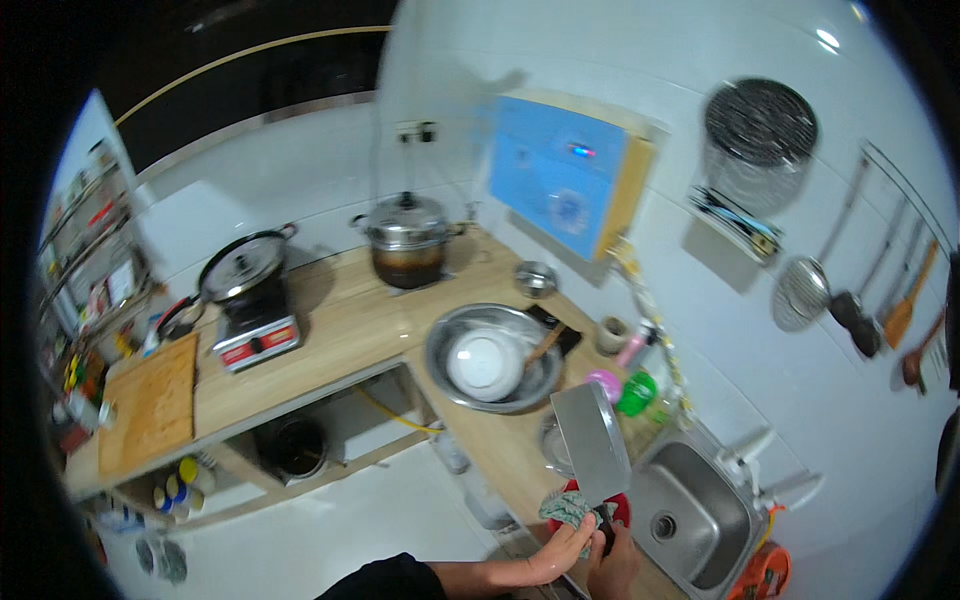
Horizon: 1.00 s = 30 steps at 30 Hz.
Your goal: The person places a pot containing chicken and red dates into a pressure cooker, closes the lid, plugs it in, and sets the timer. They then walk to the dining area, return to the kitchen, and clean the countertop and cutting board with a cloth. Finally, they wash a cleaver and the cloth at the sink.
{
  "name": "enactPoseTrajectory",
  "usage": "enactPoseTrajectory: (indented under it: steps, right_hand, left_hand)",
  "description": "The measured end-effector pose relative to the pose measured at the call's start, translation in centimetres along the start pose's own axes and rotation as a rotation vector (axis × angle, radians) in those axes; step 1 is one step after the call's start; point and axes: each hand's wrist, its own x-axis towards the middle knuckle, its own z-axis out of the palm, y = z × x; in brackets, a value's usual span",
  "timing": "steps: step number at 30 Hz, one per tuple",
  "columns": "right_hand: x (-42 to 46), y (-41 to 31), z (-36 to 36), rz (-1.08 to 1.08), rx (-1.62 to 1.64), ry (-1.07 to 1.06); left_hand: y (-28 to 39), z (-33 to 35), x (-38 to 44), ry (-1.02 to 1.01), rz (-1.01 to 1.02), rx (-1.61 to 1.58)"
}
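Note:
My right hand [615, 564] grips the dark handle of a cleaver [592, 442], whose broad metal blade points up and away from me. Pressed against the handle end is my left hand [561, 553], with a crumpled green-and-white cloth [564, 508] in its fingers. Beneath the cloth and the cleaver's handle, a red container [621, 508] shows only in part. Beyond it a clear bowl [555, 444] is partly covered by the blade. The stainless steel sink [679, 517] lies just right of my hands.
A metal basin [442, 367] with a white bowl [486, 364] stands farther back on the counter. In the corner is a lidded steamer pot [407, 240]. A lidded pan [244, 266] sits on a gas stove [259, 341], left of it a wooden cutting board [150, 405]. Utensils hang on the right wall.

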Motion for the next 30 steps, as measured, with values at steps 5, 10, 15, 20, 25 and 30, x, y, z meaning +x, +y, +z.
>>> enactPoseTrajectory:
  steps: [5, 10, 15, 20, 25, 30]
  right_hand:
    - [-0.6, -10.5, 3.3, -0.176, 0.094, -0.192]
    - [-2.8, -18.6, 9.4, -0.352, 0.204, -0.432]
    - [-4.5, -26.1, 15.3, -0.651, 0.305, -0.655]
    - [-6.3, -34.1, 20.0, -0.861, 0.504, -0.944]
    - [-5.6, -42.9, 24.3, -0.905, 0.191, -1.433]
    - [-6.8, -48.4, 31.4, -0.954, 0.245, -1.656]
  left_hand:
    - [1.8, -9.4, -6.0, 0.136, 0.002, 0.149]
    - [5.9, -18.9, -12.1, 0.246, -0.186, 0.049]
    - [8.4, -26.2, -17.3, 0.598, -0.018, -0.395]
    - [10.9, -32.3, -21.6, 1.010, 0.332, -0.566]
    - [13.0, -39.3, -25.0, 1.253, 0.456, -0.472]
    - [14.0, -46.1, -27.9, 1.374, 0.399, -0.364]
